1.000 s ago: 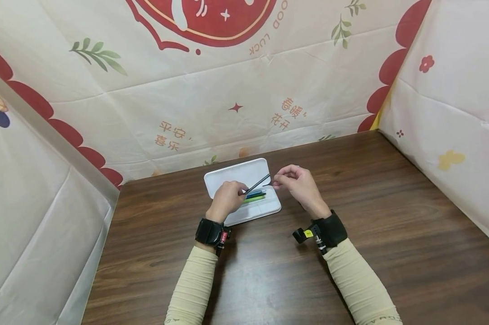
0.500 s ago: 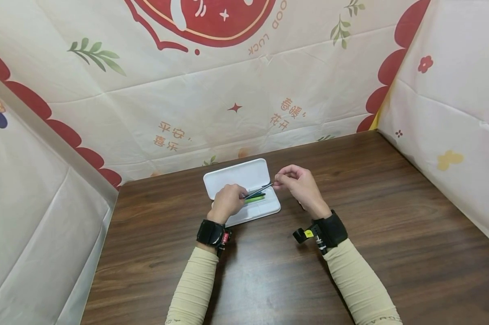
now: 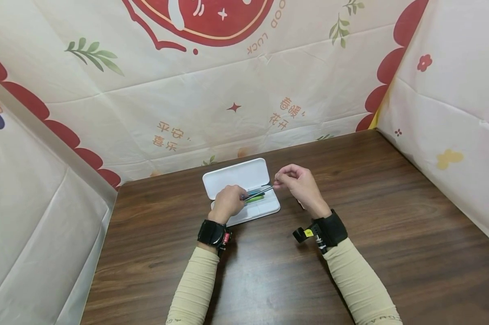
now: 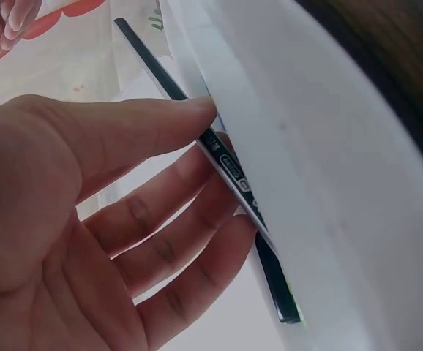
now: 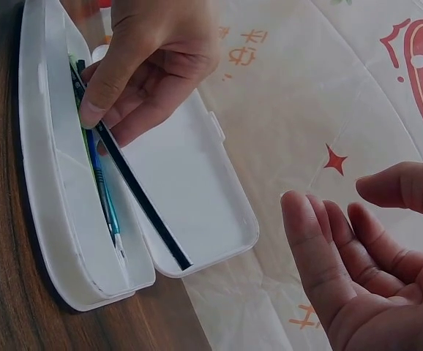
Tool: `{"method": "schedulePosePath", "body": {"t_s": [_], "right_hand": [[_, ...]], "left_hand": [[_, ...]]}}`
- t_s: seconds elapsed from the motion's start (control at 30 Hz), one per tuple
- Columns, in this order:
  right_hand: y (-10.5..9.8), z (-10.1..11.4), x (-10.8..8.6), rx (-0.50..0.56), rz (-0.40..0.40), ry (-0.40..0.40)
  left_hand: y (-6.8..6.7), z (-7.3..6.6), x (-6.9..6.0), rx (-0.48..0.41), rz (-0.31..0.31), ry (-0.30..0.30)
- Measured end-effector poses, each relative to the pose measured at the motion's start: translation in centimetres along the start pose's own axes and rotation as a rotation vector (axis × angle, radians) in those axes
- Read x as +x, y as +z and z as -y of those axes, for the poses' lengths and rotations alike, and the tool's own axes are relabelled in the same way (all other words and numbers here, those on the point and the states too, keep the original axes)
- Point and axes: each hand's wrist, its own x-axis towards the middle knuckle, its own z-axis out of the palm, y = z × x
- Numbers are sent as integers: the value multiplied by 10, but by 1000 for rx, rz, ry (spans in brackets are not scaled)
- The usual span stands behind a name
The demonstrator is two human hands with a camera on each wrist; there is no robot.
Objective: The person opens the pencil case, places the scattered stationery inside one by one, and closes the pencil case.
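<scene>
A white pencil case (image 3: 266,209) lies open on the table, its lid (image 3: 236,176) tipped back toward the wall. Over its tray, my left hand (image 3: 229,202) pinches a dark pencil (image 5: 140,191) with silver edges between thumb and fingers. The pencil slants, its flat end pointing away from that hand toward the right. Inside the tray lie a green pen (image 3: 255,198), a blue brush-like stick (image 5: 106,194) and another dark pen (image 4: 276,281). My right hand (image 3: 300,186) hovers just right of the case, thumb and bent fingers apart, with nothing between them in the right wrist view.
Brown wooden table (image 3: 390,216) extends around the case, mostly toward the right and front. A printed cloth wall (image 3: 211,113) stands close behind the case. Pale cloth panels (image 3: 451,113) bound the left and right sides.
The pencil's far end has swung down toward the tray, so it lies flatter. My left hand has shifted slightly down and right; the right hand has stayed nearly still.
</scene>
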Motion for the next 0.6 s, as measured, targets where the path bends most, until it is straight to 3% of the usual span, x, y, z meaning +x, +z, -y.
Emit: {"method": "schedulePosePath", "body": {"t_s": [0.6], "right_hand": [[0, 1, -2, 11, 2, -11]], "left_hand": [[2, 2, -1, -12, 4, 15]]}}
